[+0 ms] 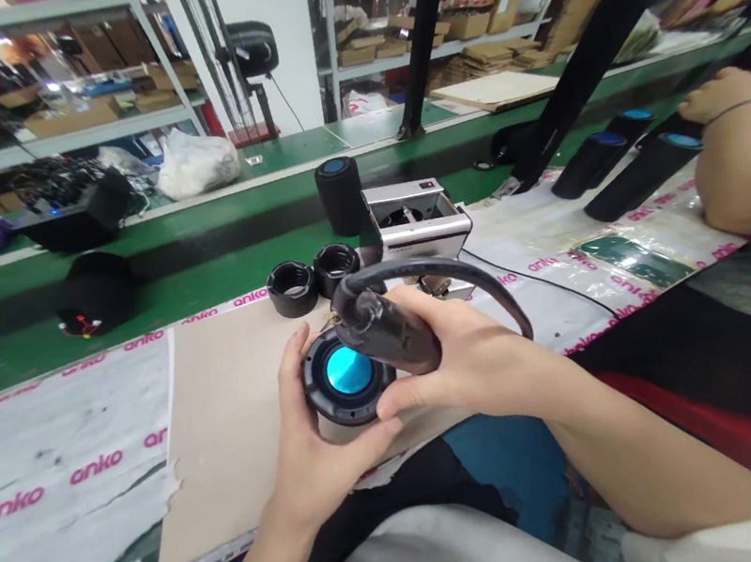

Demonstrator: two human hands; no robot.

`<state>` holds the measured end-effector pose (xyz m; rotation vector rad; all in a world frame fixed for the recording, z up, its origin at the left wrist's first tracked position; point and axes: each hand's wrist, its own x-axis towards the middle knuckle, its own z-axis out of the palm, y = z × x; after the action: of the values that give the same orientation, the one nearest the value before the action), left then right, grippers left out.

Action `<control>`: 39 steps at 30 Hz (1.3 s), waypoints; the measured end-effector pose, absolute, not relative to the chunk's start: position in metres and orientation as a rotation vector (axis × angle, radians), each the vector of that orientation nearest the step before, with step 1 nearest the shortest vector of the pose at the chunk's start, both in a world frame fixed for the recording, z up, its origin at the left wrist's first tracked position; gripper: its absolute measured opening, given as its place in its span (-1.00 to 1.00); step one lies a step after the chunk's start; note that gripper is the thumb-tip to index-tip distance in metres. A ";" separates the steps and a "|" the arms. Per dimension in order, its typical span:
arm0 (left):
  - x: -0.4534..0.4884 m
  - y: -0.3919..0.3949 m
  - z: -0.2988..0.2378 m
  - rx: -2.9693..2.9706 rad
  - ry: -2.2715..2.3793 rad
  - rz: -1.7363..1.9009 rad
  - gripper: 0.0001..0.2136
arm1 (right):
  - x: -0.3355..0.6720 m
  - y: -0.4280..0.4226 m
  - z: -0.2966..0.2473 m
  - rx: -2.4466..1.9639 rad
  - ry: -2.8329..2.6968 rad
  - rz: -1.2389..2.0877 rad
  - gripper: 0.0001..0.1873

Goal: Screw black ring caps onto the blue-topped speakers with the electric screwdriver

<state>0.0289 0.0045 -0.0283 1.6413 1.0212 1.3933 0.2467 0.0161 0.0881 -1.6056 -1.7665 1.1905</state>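
My left hand is wrapped around the side of a round black speaker unit with a shiny blue centre, thumb along its near edge. In my right hand is a black electric screwdriver, tilted over the unit's far right side, its cord curving back over the hand. The right thumb also touches the unit's near right rim. The screwdriver's tip is mostly hidden. Just beyond stand two black rings. Behind them are a silver box-shaped machine with an open top and an upright black cylindrical speaker.
Brown cardboard lies under my hands on the printed paper covering. At right, a co-worker's arm is beside several black cylinders. A slanted black post rises near the green belt.
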 end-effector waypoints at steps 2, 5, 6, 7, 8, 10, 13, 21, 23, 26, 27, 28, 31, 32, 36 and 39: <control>0.027 0.011 -0.022 1.623 0.924 1.403 0.12 | 0.245 0.016 0.087 -1.633 -1.769 1.181 -0.29; 0.028 0.020 -0.008 1.591 0.955 1.365 0.00 | 0.248 0.015 0.082 -1.553 -1.746 1.197 -0.30; 0.029 0.021 -0.004 1.594 0.995 1.340 -0.07 | 0.251 0.015 0.081 -1.511 -1.720 1.180 -0.29; 0.029 0.022 -0.001 1.606 1.029 1.319 -0.13 | 0.256 0.016 0.081 -1.466 -1.672 1.158 -0.29; 0.028 0.022 0.002 1.625 1.056 1.302 -0.16 | 0.262 0.017 0.082 -1.414 -1.590 1.120 -0.31; 0.027 0.020 0.004 1.669 1.094 1.283 -0.17 | 0.276 0.021 0.087 -1.265 -1.332 1.004 -0.44; 0.029 0.017 0.003 1.677 1.172 1.282 -0.20 | 0.297 0.031 0.101 -0.967 -0.953 0.729 -0.55; 0.063 0.022 0.002 1.719 1.185 1.264 -0.26 | 0.300 0.070 0.105 -0.716 -0.914 0.593 -0.41; 0.066 0.025 -0.001 1.716 1.196 1.252 -0.26 | 0.294 0.080 0.102 -0.742 -0.960 0.623 -0.37; 0.065 0.027 -0.004 1.718 1.202 1.252 -0.25 | 0.287 0.090 0.102 -0.857 -0.986 0.630 -0.27; 0.065 0.027 -0.004 1.719 1.194 1.258 -0.25 | 0.286 0.093 0.103 -0.905 -1.006 0.648 -0.23; 0.064 0.027 -0.004 1.718 1.191 1.255 -0.25 | 0.284 0.094 0.103 -0.944 -1.022 0.666 -0.20; 0.065 0.024 0.000 1.710 1.199 1.227 -0.25 | 0.280 0.096 0.103 -0.960 -1.041 0.717 -0.16; 0.065 0.024 0.002 1.709 1.201 1.217 -0.25 | 0.279 0.096 0.103 -0.940 -1.046 0.734 -0.17; 0.066 0.023 0.005 1.724 1.183 1.210 -0.24 | 0.278 0.095 0.101 -0.908 -1.071 0.746 -0.21; 0.064 0.025 0.003 1.733 1.187 1.203 -0.24 | 0.281 0.095 0.098 -0.949 -1.106 0.754 -0.22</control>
<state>0.0644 0.0246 0.0028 1.7333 1.1871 1.2028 0.2807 0.0947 0.0977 -0.9488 -1.1056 0.7536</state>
